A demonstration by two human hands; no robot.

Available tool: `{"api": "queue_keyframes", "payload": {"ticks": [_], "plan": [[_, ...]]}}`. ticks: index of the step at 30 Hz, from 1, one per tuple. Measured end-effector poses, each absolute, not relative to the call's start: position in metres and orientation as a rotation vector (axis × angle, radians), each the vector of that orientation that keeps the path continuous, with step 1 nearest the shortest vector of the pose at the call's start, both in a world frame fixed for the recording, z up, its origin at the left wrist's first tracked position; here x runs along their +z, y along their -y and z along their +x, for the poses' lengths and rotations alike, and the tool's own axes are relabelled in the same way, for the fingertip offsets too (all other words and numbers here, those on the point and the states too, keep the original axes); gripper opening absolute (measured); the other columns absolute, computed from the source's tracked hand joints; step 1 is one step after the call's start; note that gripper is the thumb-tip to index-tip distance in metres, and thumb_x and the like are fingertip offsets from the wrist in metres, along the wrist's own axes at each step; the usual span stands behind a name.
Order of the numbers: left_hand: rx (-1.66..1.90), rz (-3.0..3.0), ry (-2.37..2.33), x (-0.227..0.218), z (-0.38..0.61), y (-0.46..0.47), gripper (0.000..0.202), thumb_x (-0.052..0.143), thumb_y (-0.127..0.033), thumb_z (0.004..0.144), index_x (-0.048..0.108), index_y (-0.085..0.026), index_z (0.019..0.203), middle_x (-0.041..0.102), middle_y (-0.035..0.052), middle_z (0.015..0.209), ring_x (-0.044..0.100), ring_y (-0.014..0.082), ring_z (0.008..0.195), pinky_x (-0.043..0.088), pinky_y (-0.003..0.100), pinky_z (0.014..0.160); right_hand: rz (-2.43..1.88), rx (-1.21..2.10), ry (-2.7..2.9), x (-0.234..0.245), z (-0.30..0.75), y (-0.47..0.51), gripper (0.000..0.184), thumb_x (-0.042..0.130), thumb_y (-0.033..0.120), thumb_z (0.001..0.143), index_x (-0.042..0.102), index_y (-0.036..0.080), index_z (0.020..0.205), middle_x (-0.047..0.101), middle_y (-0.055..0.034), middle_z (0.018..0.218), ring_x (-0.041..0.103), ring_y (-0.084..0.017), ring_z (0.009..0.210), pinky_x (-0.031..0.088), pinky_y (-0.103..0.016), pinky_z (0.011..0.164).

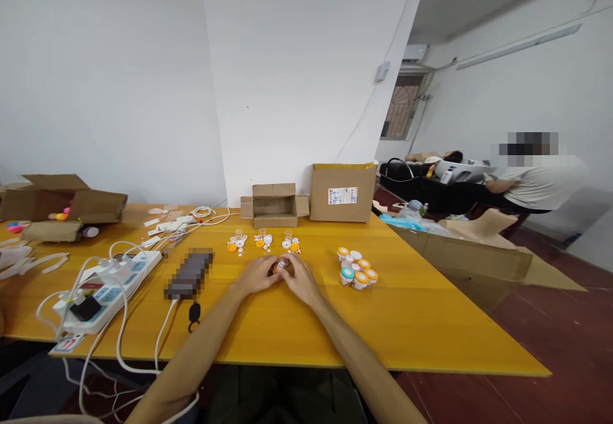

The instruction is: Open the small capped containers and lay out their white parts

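Over the middle of the table, my left hand [259,275] and my right hand [300,278] are closed together around a small clear jar [281,264] with something white at its top. The fingers cover most of it. Just beyond the hands lie three groups of small parts, each with a clear cup [262,234], orange rings [232,247] and white discs [286,244]. To the right of my right hand stands a cluster of clear jars [358,284], with orange, white and blue lids.
A small open cardboard box [274,207] and a larger labelled carton [342,193] stand against the wall. On the left are a power strip [117,290] with white cables, a phone [189,275] and an open box [62,207]. A person [541,178] sits at the far right.
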State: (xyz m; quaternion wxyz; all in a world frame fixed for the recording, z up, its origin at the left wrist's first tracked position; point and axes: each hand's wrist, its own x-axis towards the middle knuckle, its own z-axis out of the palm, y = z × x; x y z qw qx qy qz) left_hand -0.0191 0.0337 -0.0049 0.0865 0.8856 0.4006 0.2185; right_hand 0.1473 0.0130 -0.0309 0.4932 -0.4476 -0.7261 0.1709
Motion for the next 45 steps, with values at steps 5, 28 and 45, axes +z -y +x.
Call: {"api": "queue_keyframes", "payload": {"ticks": [5,28,45], "plan": [[0.659,2.630,-1.183,-0.005,-0.020,-0.034,0.020,0.050,-0.039,0.093,0.061,-0.022,0.098,0.068,0.0036,0.084,0.064,0.0221,0.080,0.046,0.029,0.072,-1.072,0.394,1.723,-0.029,0.147,-0.012,0.015,0.055,0.025,0.084,0.063,0.024,0.097,0.067,-0.0034,0.091,0.063,-0.021,0.088,0.052,-0.035,0.083],[0.684,2.591,-1.188,-0.007,-0.020,-0.035,0.024,0.058,-0.046,0.089,0.062,-0.022,0.089,0.066,0.0017,0.076,0.061,0.0206,0.074,0.043,0.028,0.068,-1.480,0.099,1.465,-0.027,0.155,-0.011,0.011,0.054,0.029,0.086,0.061,0.023,0.092,0.069,-0.0049,0.089,0.065,-0.021,0.080,0.048,-0.031,0.072],[0.690,2.581,-1.191,-0.006,-0.020,-0.034,0.026,0.058,-0.047,0.089,0.062,-0.022,0.088,0.064,0.0017,0.075,0.060,0.0207,0.073,0.043,0.029,0.068,-1.569,0.155,1.683,-0.044,0.169,-0.019,0.018,0.064,0.021,0.082,0.063,0.026,0.099,0.071,-0.0089,0.098,0.067,-0.029,0.095,0.046,-0.035,0.074]]}}
